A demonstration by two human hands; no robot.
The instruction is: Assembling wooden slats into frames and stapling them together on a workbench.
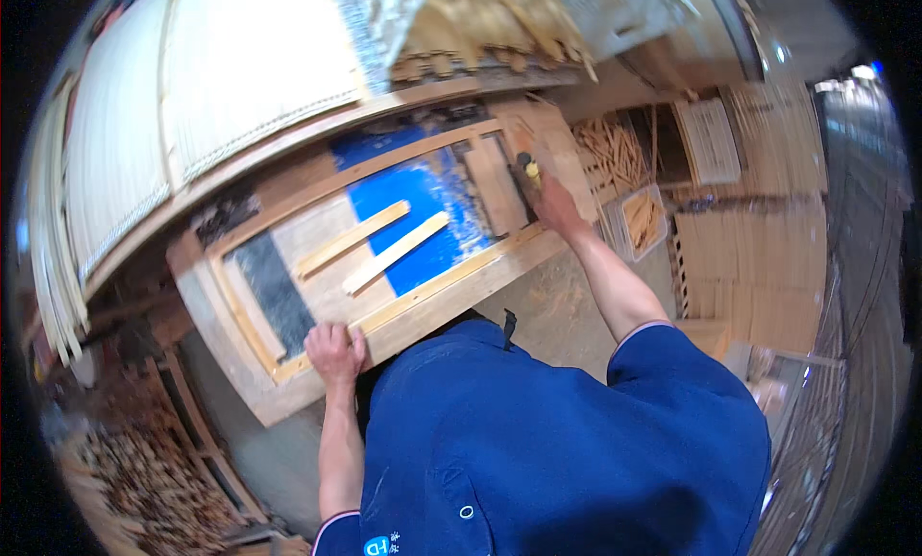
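Observation:
A rectangular wooden frame (pixel 423 295) with thin inner rails lies across the bench before me. My left hand (pixel 334 352) is closed over its near edge, toward the left corner. At the right end, my right hand (pixel 557 206) is wrapped round a small black-and-yellow tool (pixel 529 168), whose exact kind is blurred. That tool is over the frame's right end, beside a flat wooden board (pixel 496 185). Inside the frame two pale wood strips, a farther one (pixel 353 239) and a nearer one (pixel 396 253), lie side by side, partly over a blue surface (pixel 423 215).
Bundled pale slats (pixel 259 66) and stacked strips (pixel 490 23) line the far side. At right stand a plastic bin (pixel 643 220) with wood pieces, a pile of short sticks (pixel 611 153) and stacked boards (pixel 749 258). Many cut wood ends (pixel 144 479) sit lower left.

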